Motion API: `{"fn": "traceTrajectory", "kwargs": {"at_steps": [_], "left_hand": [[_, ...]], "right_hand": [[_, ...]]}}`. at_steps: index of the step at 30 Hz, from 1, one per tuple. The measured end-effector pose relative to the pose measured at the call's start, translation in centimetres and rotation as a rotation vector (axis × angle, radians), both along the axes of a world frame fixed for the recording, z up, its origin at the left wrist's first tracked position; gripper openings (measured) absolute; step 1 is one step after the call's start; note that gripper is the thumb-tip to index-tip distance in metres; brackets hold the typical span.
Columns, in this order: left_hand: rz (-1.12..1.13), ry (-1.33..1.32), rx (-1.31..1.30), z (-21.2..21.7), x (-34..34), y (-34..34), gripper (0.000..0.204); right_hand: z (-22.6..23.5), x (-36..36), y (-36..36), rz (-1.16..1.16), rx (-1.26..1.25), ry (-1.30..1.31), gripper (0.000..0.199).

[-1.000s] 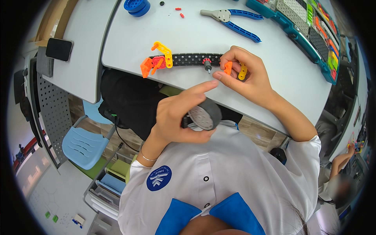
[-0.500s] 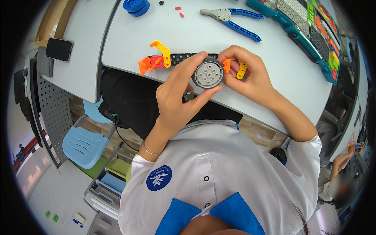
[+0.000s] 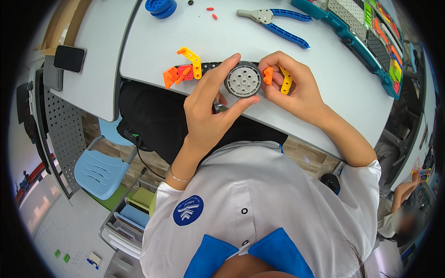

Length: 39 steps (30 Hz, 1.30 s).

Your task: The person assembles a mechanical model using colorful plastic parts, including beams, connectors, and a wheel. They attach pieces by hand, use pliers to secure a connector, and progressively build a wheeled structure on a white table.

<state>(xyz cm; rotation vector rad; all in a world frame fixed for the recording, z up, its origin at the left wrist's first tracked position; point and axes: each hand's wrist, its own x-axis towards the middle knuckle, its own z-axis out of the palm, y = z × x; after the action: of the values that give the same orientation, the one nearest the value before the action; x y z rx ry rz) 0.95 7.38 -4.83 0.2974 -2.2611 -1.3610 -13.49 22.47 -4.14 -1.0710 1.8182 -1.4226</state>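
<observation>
A grey wheel with a black tyre (image 3: 243,80) faces up at the front edge of the white table. My left hand (image 3: 208,99) spans it, thumb at its lower rim and fingers at its upper rim. My right hand (image 3: 292,88) is closed at the right end of a black perforated beam (image 3: 211,66), by an orange piece (image 3: 268,75) and a yellow perforated piece (image 3: 286,79). At the beam's left end sit a bent yellow beam (image 3: 196,67), a red part (image 3: 187,72) and an orange block (image 3: 170,77). The wheel and my hands hide the beam's middle.
Blue-handled pliers (image 3: 278,23) lie farther back, left of a teal parts case (image 3: 350,39). A blue wheel hub (image 3: 161,8) and small red pegs (image 3: 214,16) are at the far side. A phone (image 3: 70,59) rests on the left table, near a light-blue chair (image 3: 101,173).
The wheel has shifted slightly left and away from me and now faces up more squarely. My left fingers have moved a little with it; my right hand has barely moved.
</observation>
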Motion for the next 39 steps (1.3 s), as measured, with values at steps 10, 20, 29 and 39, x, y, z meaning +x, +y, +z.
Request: {"fn": "traceTrajectory", "kwargs": {"at_steps": [10, 20, 29, 39], "left_hand": [[0.015, -0.007, -0.079, 0.5, -0.3, 0.0, 0.071], [0.016, 0.024, -0.078, 0.4, -0.5, 0.1, 0.072], [0.037, 0.014, -0.109, 0.7, -0.9, 0.2, 0.071], [0.037, 0.065, -0.128, 0.8, -1.2, 0.2, 0.069]], "right_hand": [[-0.1, 0.0, 0.0, 0.002, -0.008, -0.008, 0.025], [-0.6, 0.1, -0.1, -0.014, -0.046, 0.013, 0.025], [-0.6, 0.1, -0.1, -0.012, -0.041, 0.015, 0.024], [-0.7, 0.1, -0.1, -0.017, -0.054, 0.001, 0.024]]}}
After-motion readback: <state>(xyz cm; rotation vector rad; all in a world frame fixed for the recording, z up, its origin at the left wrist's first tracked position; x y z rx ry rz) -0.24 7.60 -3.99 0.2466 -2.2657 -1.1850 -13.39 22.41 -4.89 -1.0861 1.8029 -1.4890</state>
